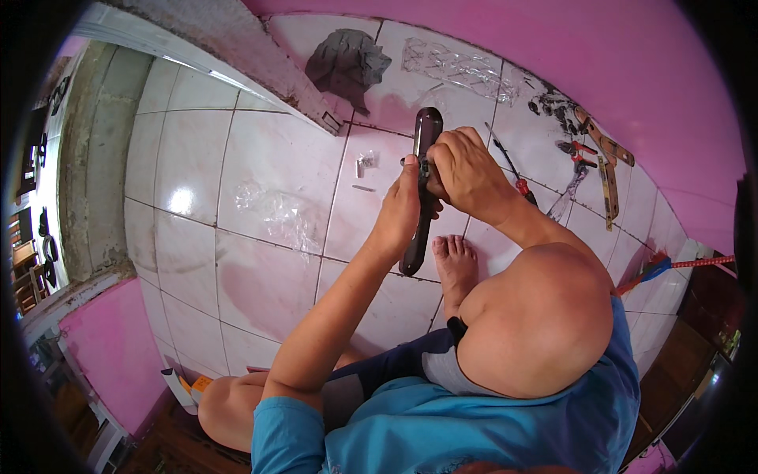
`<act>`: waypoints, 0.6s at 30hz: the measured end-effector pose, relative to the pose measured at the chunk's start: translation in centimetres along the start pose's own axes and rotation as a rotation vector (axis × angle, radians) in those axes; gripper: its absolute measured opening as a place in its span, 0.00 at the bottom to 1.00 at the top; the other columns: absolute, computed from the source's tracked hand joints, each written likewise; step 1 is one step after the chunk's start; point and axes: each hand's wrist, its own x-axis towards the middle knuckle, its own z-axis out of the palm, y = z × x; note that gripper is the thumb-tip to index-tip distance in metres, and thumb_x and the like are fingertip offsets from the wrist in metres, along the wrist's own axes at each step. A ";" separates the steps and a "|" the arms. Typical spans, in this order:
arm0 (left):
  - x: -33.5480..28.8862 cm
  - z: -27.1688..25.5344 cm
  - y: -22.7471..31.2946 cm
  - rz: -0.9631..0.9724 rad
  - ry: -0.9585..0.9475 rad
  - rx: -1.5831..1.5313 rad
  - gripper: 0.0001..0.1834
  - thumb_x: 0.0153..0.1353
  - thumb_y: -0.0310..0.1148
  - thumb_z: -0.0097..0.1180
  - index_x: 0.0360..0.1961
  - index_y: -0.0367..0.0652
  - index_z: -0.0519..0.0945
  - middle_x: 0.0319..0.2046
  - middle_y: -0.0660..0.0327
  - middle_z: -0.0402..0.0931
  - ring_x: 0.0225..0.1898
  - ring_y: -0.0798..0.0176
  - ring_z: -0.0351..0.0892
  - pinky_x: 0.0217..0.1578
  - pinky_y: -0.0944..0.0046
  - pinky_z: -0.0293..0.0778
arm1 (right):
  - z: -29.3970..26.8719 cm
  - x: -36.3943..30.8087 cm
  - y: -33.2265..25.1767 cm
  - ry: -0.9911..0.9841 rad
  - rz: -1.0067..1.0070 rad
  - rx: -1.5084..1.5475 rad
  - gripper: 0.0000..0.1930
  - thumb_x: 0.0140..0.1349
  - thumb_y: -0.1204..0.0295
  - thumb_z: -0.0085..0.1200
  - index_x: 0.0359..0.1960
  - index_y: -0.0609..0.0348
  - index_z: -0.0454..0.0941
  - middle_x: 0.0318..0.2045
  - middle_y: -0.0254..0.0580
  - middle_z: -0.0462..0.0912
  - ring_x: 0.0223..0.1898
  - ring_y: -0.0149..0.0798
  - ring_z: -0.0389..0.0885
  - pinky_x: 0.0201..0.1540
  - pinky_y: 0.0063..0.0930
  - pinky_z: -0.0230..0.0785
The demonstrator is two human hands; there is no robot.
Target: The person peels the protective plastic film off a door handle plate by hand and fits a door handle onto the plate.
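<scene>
A long dark plate with rounded ends, which looks like a door handle plate, is held over the tiled floor in front of me. My left hand grips its middle from the left, thumb lying along the face. From the right, my right hand is closed at the same middle part, where a black piece juts out. Its fingertips are mostly hidden, so whether they pinch something smaller cannot be made out. Left of the plate lie a small clear packet and a short metal pin on the tiles.
A red-handled screwdriver, pliers, a yellow ruler-like tool and small black parts lie at right by the pink wall. Farther off are a grey cloth and clear wrap. A door edge juts in.
</scene>
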 end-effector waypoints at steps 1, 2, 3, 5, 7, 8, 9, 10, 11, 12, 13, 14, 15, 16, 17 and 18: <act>0.0 0.0 0.2 0.007 -0.004 0.057 0.36 0.76 0.60 0.30 0.42 0.36 0.78 0.30 0.55 0.80 0.30 0.61 0.79 0.40 0.60 0.77 | 0.0 0.0 0.1 -0.007 0.069 0.038 0.12 0.52 0.72 0.61 0.36 0.62 0.72 0.33 0.48 0.74 0.39 0.53 0.75 0.51 0.48 0.67; -0.1 0.0 0.3 0.013 -0.007 0.115 0.36 0.76 0.60 0.30 0.42 0.36 0.78 0.31 0.55 0.81 0.31 0.61 0.80 0.40 0.60 0.77 | -0.1 0.1 0.2 -0.014 0.138 0.076 0.13 0.52 0.73 0.61 0.35 0.63 0.72 0.33 0.49 0.74 0.38 0.55 0.74 0.49 0.48 0.67; -0.2 0.0 0.6 0.012 -0.008 0.113 0.36 0.76 0.60 0.30 0.42 0.36 0.78 0.31 0.55 0.81 0.31 0.61 0.80 0.40 0.60 0.77 | 0.0 0.1 0.7 -0.016 0.138 0.075 0.13 0.52 0.73 0.61 0.35 0.63 0.72 0.33 0.49 0.74 0.38 0.55 0.74 0.49 0.48 0.67; -0.5 0.4 1.3 -0.006 0.011 0.125 0.37 0.76 0.61 0.29 0.44 0.35 0.78 0.32 0.55 0.81 0.31 0.61 0.80 0.40 0.59 0.77 | -0.5 -0.2 2.6 0.168 0.330 -0.069 0.11 0.54 0.72 0.60 0.35 0.63 0.72 0.35 0.53 0.75 0.38 0.56 0.73 0.46 0.49 0.66; -0.3 -0.4 0.8 -0.030 0.004 0.050 0.36 0.76 0.60 0.30 0.46 0.35 0.78 0.32 0.54 0.81 0.31 0.60 0.80 0.40 0.59 0.78 | -2.7 -0.1 4.9 0.310 0.530 -0.036 0.09 0.58 0.71 0.58 0.34 0.63 0.73 0.31 0.52 0.78 0.34 0.57 0.76 0.41 0.51 0.68; -0.4 -0.7 1.0 -0.057 -0.005 -0.024 0.36 0.76 0.59 0.30 0.47 0.35 0.78 0.32 0.54 0.81 0.31 0.59 0.81 0.40 0.58 0.78 | -3.5 -0.3 5.6 0.345 0.630 0.003 0.08 0.59 0.71 0.57 0.34 0.63 0.73 0.29 0.50 0.79 0.31 0.57 0.77 0.40 0.51 0.69; -0.5 -0.8 1.2 -0.091 -0.030 -0.124 0.35 0.76 0.56 0.29 0.48 0.33 0.77 0.33 0.52 0.81 0.31 0.57 0.81 0.40 0.56 0.79 | -4.1 -1.0 6.5 0.345 0.631 0.002 0.08 0.59 0.71 0.57 0.34 0.63 0.73 0.29 0.50 0.79 0.31 0.57 0.77 0.40 0.51 0.69; -0.3 -1.2 1.1 -0.091 -0.029 -0.124 0.35 0.76 0.56 0.29 0.48 0.33 0.77 0.33 0.52 0.81 0.31 0.57 0.81 0.40 0.56 0.79 | -4.7 -1.5 7.1 0.187 0.681 -0.029 0.07 0.60 0.73 0.56 0.35 0.63 0.74 0.28 0.50 0.80 0.30 0.57 0.78 0.38 0.51 0.69; 0.1 -1.6 0.8 -0.100 -0.171 -0.290 0.35 0.76 0.55 0.28 0.49 0.32 0.77 0.33 0.51 0.81 0.31 0.55 0.82 0.40 0.56 0.79 | -4.9 -1.8 7.4 0.028 0.728 -0.061 0.05 0.61 0.74 0.54 0.36 0.62 0.74 0.27 0.49 0.81 0.28 0.58 0.79 0.37 0.51 0.70; 0.3 -1.9 0.6 -0.106 -0.313 -0.456 0.35 0.75 0.54 0.27 0.49 0.31 0.76 0.33 0.49 0.81 0.31 0.54 0.82 0.40 0.55 0.79 | -4.6 -2.1 7.2 0.027 0.728 -0.061 0.05 0.61 0.74 0.54 0.36 0.62 0.74 0.27 0.49 0.81 0.28 0.58 0.79 0.37 0.51 0.70; 0.3 -1.3 1.0 -0.133 -0.322 -0.447 0.36 0.74 0.54 0.25 0.50 0.29 0.75 0.33 0.48 0.81 0.31 0.52 0.82 0.40 0.54 0.79 | -4.4 -2.9 6.9 -0.014 0.688 -0.116 0.05 0.61 0.75 0.54 0.37 0.62 0.75 0.30 0.49 0.81 0.31 0.56 0.80 0.39 0.49 0.70; 0.2 -1.1 1.2 -0.133 -0.321 -0.450 0.36 0.74 0.54 0.25 0.50 0.29 0.75 0.33 0.48 0.81 0.31 0.52 0.82 0.40 0.54 0.79 | -4.3 -3.3 6.2 -0.054 0.644 -0.162 0.04 0.61 0.77 0.54 0.38 0.61 0.76 0.33 0.49 0.81 0.34 0.55 0.81 0.41 0.47 0.71; 0.3 -0.8 1.2 -0.116 -0.356 -0.475 0.36 0.74 0.54 0.25 0.50 0.29 0.75 0.33 0.48 0.81 0.31 0.52 0.82 0.40 0.54 0.80 | -4.3 -3.4 5.4 -0.056 0.643 -0.162 0.04 0.61 0.77 0.54 0.38 0.61 0.76 0.33 0.49 0.81 0.34 0.55 0.81 0.41 0.47 0.71; 0.3 -0.6 1.1 -0.102 -0.394 -0.500 0.36 0.74 0.54 0.25 0.50 0.29 0.75 0.33 0.48 0.81 0.31 0.52 0.82 0.40 0.53 0.80 | -4.4 -3.1 4.0 0.059 0.616 -0.014 0.05 0.61 0.77 0.55 0.39 0.60 0.77 0.36 0.48 0.81 0.38 0.53 0.80 0.43 0.45 0.70; 0.3 -0.7 1.0 -0.100 -0.383 -0.516 0.36 0.74 0.54 0.25 0.50 0.30 0.75 0.33 0.48 0.81 0.32 0.52 0.82 0.40 0.53 0.80 | -4.1 -2.7 2.9 0.119 0.601 0.072 0.06 0.60 0.78 0.56 0.39 0.59 0.78 0.38 0.47 0.80 0.40 0.52 0.80 0.45 0.44 0.70; 0.2 -0.9 0.9 -0.100 -0.372 -0.512 0.36 0.74 0.54 0.25 0.50 0.30 0.75 0.33 0.48 0.81 0.32 0.52 0.82 0.40 0.53 0.80 | -3.8 -2.3 1.7 0.179 0.582 0.159 0.07 0.60 0.78 0.57 0.40 0.59 0.79 0.40 0.47 0.80 0.41 0.51 0.80 0.46 0.43 0.70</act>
